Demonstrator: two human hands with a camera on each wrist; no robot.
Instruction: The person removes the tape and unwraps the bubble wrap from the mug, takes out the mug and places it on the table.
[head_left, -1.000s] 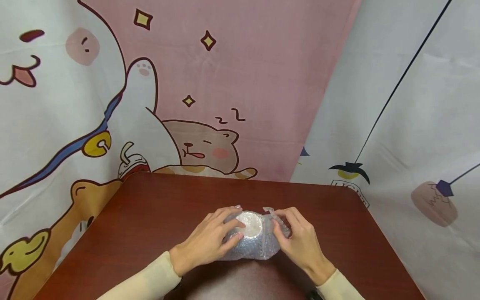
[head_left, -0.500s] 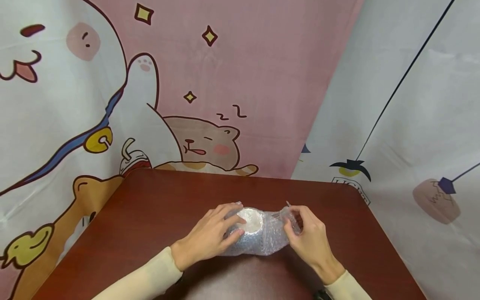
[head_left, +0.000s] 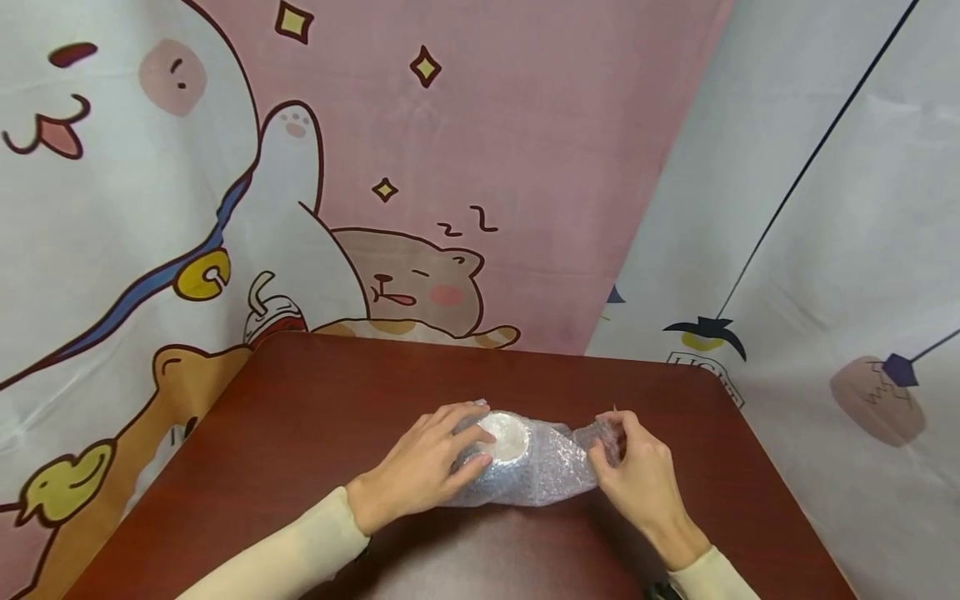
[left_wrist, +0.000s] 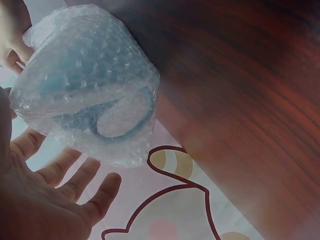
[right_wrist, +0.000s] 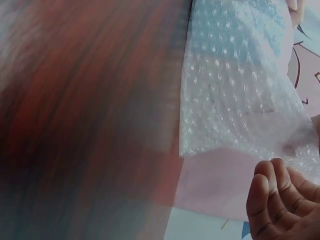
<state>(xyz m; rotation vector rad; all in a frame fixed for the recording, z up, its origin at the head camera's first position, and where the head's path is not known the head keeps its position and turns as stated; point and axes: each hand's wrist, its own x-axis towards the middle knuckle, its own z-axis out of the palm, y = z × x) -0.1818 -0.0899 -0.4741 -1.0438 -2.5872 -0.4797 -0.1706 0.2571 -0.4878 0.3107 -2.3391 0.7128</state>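
A light blue mug (left_wrist: 120, 117) with a loop handle shows through a sheet of bubble wrap (head_left: 558, 467) that surrounds it on the table. The mug's pale round end (head_left: 508, 439) faces up in the head view. My left hand (head_left: 420, 458) rests on the left side of the wrapped mug, its fingers spread and fairly straight. On the other side, my right hand (head_left: 641, 475) pinches the loose end of the bubble wrap between thumb and fingers. In the right wrist view, that flap (right_wrist: 230, 105) stretches out flat toward the curled fingers (right_wrist: 260, 195).
The dark red-brown wooden table (head_left: 360, 383) spreads around the hands. Behind it hangs a cloth backdrop (head_left: 525, 167) with cartoon animals, meeting the table's far edge.
My right hand has moved to the right, drawing the bubble wrap's end out from the mug into a longer flap. The left hand stays on the mug.
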